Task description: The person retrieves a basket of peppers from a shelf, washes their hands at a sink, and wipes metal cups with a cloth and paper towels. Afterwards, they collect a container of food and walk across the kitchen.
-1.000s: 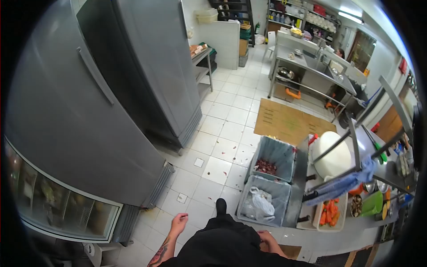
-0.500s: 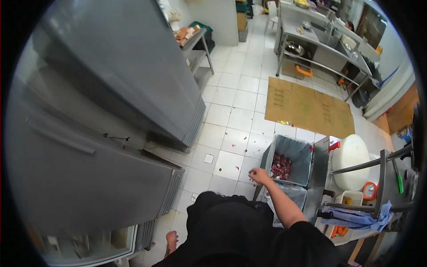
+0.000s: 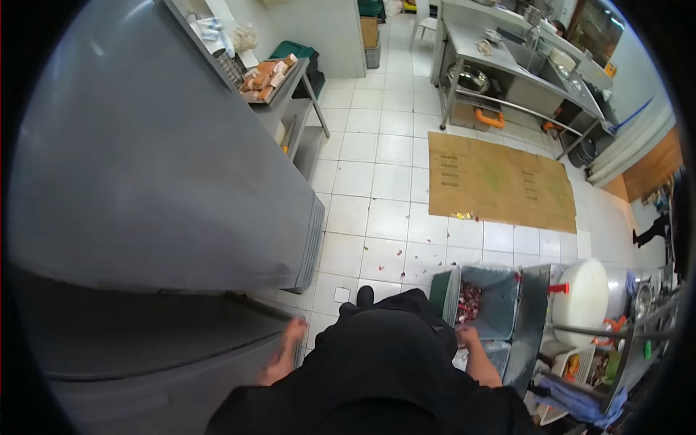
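Observation:
My left hand (image 3: 296, 330) hangs low on the left, beside the grey metal cabinet (image 3: 181, 395). It is blurred and its fingers do not show clearly. On my other side, my right hand (image 3: 468, 336) is held low at the near edge of a grey bin (image 3: 495, 283). Its fingers look curled in, and no object shows in them. Dark red and whitish scraps (image 3: 468, 301) lie inside that bin. A second lined bin (image 3: 497, 357) stands just nearer to me, partly hidden by my arm.
A tall grey cabinet (image 3: 159, 159) fills the left side. Beyond it a metal table (image 3: 308, 69) bears a tray of orange-brown blocks (image 3: 267, 76). Cardboard (image 3: 500, 181) lies on the tiled floor, near small scraps. A sink counter (image 3: 522, 69) stands behind. A round white board (image 3: 580, 301) stands at right.
I have moved forward, with the tall cabinet and far table now nearer. My left hand has swung forward beside the cabinet. My right hand has drawn back closer to my body.

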The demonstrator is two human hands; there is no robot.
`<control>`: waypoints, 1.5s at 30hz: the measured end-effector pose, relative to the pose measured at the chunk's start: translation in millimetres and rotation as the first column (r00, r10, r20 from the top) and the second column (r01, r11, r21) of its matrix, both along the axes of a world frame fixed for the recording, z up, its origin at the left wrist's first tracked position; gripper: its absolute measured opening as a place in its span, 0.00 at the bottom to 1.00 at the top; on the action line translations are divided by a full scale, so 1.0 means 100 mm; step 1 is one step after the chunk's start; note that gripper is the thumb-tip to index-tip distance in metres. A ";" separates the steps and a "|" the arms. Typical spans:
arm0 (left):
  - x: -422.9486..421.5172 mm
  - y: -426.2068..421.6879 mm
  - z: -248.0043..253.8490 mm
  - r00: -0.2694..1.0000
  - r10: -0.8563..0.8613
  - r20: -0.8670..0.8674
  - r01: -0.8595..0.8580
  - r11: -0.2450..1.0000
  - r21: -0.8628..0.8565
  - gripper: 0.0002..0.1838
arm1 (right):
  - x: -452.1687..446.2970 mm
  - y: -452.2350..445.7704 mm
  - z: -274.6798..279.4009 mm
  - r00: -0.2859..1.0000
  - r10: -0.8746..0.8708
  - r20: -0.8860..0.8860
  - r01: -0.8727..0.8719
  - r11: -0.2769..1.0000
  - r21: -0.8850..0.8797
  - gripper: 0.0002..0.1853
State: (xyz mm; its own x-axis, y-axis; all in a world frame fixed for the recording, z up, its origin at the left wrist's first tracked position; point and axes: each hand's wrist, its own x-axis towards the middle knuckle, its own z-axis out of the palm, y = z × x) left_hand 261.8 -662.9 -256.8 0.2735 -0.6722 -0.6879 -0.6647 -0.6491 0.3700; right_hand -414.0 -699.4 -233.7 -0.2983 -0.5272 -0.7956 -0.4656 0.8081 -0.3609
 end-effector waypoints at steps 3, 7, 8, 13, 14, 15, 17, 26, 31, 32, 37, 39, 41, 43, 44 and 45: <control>0.39 -1.71 0.51 0.993 0.040 0.112 -0.012 0.971 -0.240 0.19 | -0.07 0.00 -0.12 0.922 -0.352 0.162 0.358 0.934 -0.010 0.06; 0.38 -3.56 1.13 0.995 0.096 0.038 -0.066 0.876 -0.479 0.19 | 0.01 -0.28 -0.20 0.939 -0.233 0.252 0.306 0.901 -0.308 0.08; 0.26 -3.89 1.28 0.992 0.121 0.034 -0.089 0.867 -0.491 0.19 | 0.01 -0.44 -0.24 0.977 -0.112 0.183 0.171 0.921 -0.350 0.08; -0.54 -4.65 1.32 0.991 0.066 -0.117 -0.119 0.836 -0.535 0.19 | -0.25 -1.50 -0.45 0.958 0.288 0.000 -0.277 0.922 -0.272 0.08; -0.64 -4.67 1.13 0.993 0.018 -0.113 -0.069 0.885 -0.461 0.19 | -0.34 -1.80 -0.45 0.943 0.333 -0.007 -0.322 0.907 -0.270 0.08; -0.78 -4.64 0.94 0.992 -0.025 -0.120 -0.023 0.923 -0.384 0.20 | -0.44 -2.12 -0.43 0.929 0.369 -0.007 -0.357 0.892 -0.279 0.08; -1.13 -4.50 0.79 0.988 -0.136 -0.071 0.106 0.939 -0.326 0.19 | -0.71 -2.79 -0.40 0.914 0.404 0.015 -0.380 0.871 -0.312 0.09; -1.23 -3.73 0.17 0.976 -0.180 -0.124 0.211 0.922 0.323 0.26 | -1.30 -5.98 0.40 0.952 -0.091 0.292 0.168 0.953 -0.252 0.11; -0.91 -4.31 -0.04 0.956 -0.270 -0.110 0.292 0.881 0.373 0.24 | -0.86 -6.83 0.33 0.965 -0.162 0.205 0.219 0.929 -0.298 0.12; -0.77 -4.51 -0.01 0.945 -0.308 -0.114 0.328 0.865 0.381 0.24 | -0.67 -6.88 0.24 0.963 -0.164 0.213 0.221 0.933 -0.283 0.11; -0.28 -6.45 -0.40 0.964 -0.112 -0.240 0.143 0.983 0.114 0.18 | 0.32 -6.60 0.27 0.937 -0.211 0.278 0.261 0.952 -0.158 0.20; -0.19 -7.30 -0.04 0.973 -0.148 -0.180 0.155 0.987 0.029 0.17 | 0.52 -6.36 0.14 0.923 -0.283 0.261 0.311 0.947 -0.075 0.22; 0.02 -8.05 0.13 0.967 -0.232 -0.102 0.211 0.959 -0.187 0.19 | 0.61 -6.08 0.24 0.913 -0.331 0.240 0.352 0.935 -0.047 0.21; 0.16 -8.76 0.39 0.920 -0.389 0.041 0.390 0.909 -0.149 0.20 | 0.61 -5.69 0.17 0.864 -0.445 0.235 0.450 0.893 0.037 0.22; 0.28 -9.10 0.35 0.900 -0.415 0.133 0.432 0.889 -0.148 0.20 | 0.61 -5.53 0.11 0.797 -0.557 0.233 0.552 0.829 0.093 0.21; 0.31 -9.39 0.29 0.874 -0.431 0.224 0.467 0.872 -0.145 0.20 | 0.59 -5.39 0.06 0.722 -0.655 0.224 0.639 0.755 0.148 0.20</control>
